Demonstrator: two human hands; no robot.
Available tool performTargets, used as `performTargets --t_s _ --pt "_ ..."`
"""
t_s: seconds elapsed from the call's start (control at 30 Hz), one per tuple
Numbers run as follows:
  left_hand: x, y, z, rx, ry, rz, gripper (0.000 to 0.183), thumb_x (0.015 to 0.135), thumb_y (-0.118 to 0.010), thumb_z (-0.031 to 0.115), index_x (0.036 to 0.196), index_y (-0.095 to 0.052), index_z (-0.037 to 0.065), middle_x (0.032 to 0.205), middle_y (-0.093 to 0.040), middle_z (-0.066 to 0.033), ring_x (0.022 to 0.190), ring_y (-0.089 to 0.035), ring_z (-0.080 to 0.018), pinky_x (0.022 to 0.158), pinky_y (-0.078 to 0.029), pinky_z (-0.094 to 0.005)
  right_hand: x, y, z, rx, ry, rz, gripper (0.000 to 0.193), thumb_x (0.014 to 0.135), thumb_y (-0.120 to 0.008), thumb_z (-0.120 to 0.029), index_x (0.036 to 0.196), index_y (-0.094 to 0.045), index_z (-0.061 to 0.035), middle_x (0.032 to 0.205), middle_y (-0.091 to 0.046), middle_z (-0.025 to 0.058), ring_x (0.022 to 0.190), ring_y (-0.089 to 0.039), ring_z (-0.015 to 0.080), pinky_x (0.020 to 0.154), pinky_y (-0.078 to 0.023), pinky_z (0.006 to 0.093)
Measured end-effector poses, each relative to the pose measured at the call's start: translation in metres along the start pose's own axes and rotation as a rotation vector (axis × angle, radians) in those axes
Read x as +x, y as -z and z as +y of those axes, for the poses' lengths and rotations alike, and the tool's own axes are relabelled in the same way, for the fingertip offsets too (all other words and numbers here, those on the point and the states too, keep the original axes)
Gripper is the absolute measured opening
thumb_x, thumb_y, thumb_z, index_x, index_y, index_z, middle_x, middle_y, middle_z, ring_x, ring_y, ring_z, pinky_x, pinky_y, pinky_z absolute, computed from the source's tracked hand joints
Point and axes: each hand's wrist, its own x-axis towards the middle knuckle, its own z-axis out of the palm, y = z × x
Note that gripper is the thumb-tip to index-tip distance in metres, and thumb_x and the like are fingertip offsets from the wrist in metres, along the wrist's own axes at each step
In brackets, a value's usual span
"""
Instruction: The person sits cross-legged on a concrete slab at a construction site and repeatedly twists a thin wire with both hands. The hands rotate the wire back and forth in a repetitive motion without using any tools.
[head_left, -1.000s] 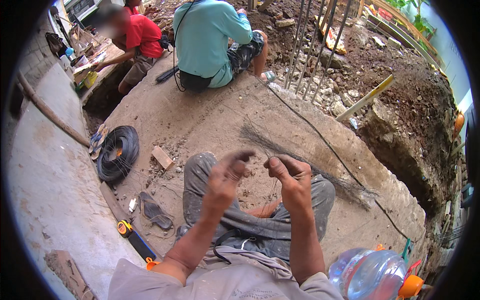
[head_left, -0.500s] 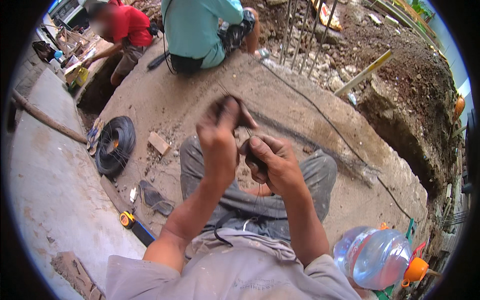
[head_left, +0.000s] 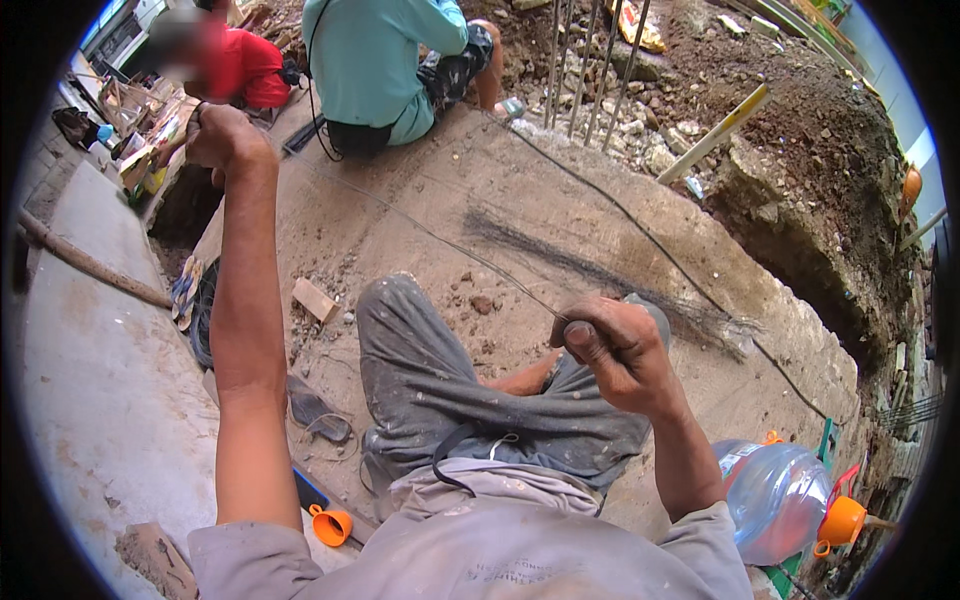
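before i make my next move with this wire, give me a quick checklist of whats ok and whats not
1. Right hand gripping the wire: ok, thumb and fingers are closed on it.
2. Left hand gripping the wire: cannot tell, it looks curled but its fingertips are hidden.
3. Wire free of loops: ok along the stretch that shows between your hands.
4. Bundle of loose wires out of the way: ok, it lies on the slab beyond your right knee.
5. Space between your left hand and the person in red: cannot tell, they line up in view but depth is unclear.
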Motion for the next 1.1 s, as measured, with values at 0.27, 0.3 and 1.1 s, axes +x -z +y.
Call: performTargets --t_s 0.27,0.3,1.1 --pt "-0.035 0.017 0.075 -0.326 -0.247 0.063 0.020 0.082 -0.051 0.002 0.087 -0.065 -0.010 0.083 -0.066 -0.0225 0.075 -0.066 -0.0265 0.070 -0.053 -0.0388 0.035 -0.003 0.020 -0.213 -0.143 0.245 0.039 0.093 -0.060 -0.025 0.063 -0.053 -0.0010 0.052 -0.045 0.0012 0.049 -0.039 0.0088 0.046 -0.032 0.0291" --pt "-0.033 0.020 0.082 -0.331 -0.341 0.069 0.021 0.083 -0.050 0.002 0.089 -0.065 -0.011 0.083 -0.066 -0.0231 0.075 -0.066 -0.0271 0.071 -0.053 -0.0388 0.042 -0.006 0.028 -0.348 -0.145 0.221 0.037 0.092 -0.060 -0.023 0.064 -0.054 -0.0005 0.051 -0.044 0.0009 0.048 -0.038 0.0086 0.045 -0.030 0.0309" --pt "0.064 0.044 0.099 -0.180 -0.458 0.229 0.023 0.086 -0.054 0.009 0.088 -0.067 -0.009 0.084 -0.067 -0.0242 0.075 -0.067 -0.0325 0.068 -0.054 -0.0429 0.115 0.031 0.072 -1.040 -0.055 0.096 0.058 0.087 -0.055 -0.056 0.057 -0.061 -0.0075 0.050 -0.054 0.0085 0.046 -0.053 0.0240 0.048 -0.040 0.0394"
